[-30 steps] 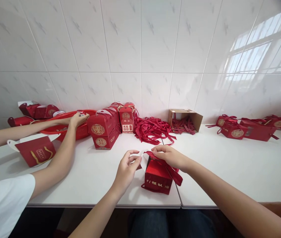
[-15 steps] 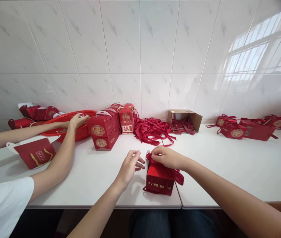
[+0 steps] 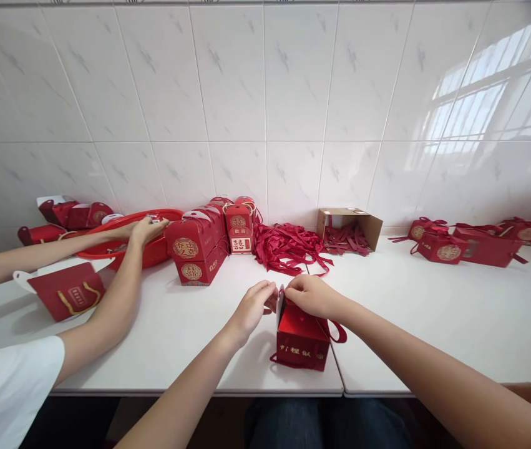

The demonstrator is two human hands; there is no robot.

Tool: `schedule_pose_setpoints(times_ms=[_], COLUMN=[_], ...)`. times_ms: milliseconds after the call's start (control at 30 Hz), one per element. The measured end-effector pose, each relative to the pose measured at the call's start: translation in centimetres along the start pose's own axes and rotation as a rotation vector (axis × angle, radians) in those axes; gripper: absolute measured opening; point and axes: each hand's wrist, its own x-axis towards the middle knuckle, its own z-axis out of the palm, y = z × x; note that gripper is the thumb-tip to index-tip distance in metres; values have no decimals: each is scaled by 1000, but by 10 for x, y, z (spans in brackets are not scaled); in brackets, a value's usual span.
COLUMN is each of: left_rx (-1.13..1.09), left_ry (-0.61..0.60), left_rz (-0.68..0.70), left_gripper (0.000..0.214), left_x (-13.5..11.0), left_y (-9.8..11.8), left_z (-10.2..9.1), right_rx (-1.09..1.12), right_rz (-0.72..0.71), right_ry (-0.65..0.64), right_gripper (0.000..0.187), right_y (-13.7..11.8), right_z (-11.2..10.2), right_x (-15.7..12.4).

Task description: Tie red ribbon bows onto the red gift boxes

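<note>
A red gift box [image 3: 303,349] with gold characters stands at the front of the table, its white-lined flap [image 3: 280,307] raised on the left. My right hand [image 3: 314,296] is closed in a pinch on a red ribbon [image 3: 339,332] at the top of the box, and a loop of it hangs out on the right. Just left of the flap, my left hand [image 3: 253,308] has its thumb and fingers drawn together close to the flap's outer face. What lies between those fingertips is hidden. A dark red cord shows at the box's lower left.
Behind lie a heap of red ribbons [image 3: 286,246] and an open cardboard box [image 3: 374,232] of ribbon. Stacked red boxes [image 3: 194,249] stand left of them, tied boxes [image 3: 438,246] right. A co-worker's hands [image 3: 146,229] reach over a red basin [image 3: 129,254]; a gold-handled box [image 3: 66,290] sits nearby.
My left hand has moved right to the flap and its spread fingers have drawn together. My right hand stays at the box top; the ribbon's hanging part has shifted. The view has tilted slightly up.
</note>
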Motion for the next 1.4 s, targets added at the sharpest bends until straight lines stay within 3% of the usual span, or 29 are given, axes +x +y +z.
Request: schedule_pose_setpoints(times_ms=[167,400,567,667,733,833,933,1033,1100,1167,1233,1300,1400], left_rx=[-16,-5,62,251,500,992,1172,968,650,399,338,359,374], left_ry=[13,-22,-29,-17,35,221,394,364,241,101,29,31,42], left_rz=[5,-17,87,167,167,93,64,220,328,335,308,277,238], left_gripper=[24,25,27,30,30,21,14,16,23,27,27,28,29], left_x=[0,-1,3,10,15,19,18,18,20,20,19,18,18], left_y=[-1,-7,-5,-11,-22,-43,-54,-49,-40,-32,-28,-28,-31], left_z=[0,0,0,-14,-31,-61,-78,-66,-45,-19,3,17,19], right_rx=[36,-13,-20,-36,-35,-24,1,37,52,77,123,229,479], right_rz=[-11,-50,-39,-53,-59,0,142,215,165,98,81,123,217], right_ry=[5,92,84,136,207,230,181,107,87,110,155,197,211], right_gripper=[39,24,33,31,25,30,36,41,42,39,36,35,35], right_y=[1,5,4,9,16,32,49,61,65,66,67,69,73], right_z=[0,4,4,-3,-12,-29,-41,-43,-35,-23,-9,0,-2], right_x=[-3,-5,-3,-5,-13,-32,-54,-66,-68,-65,-61,-56,-51])
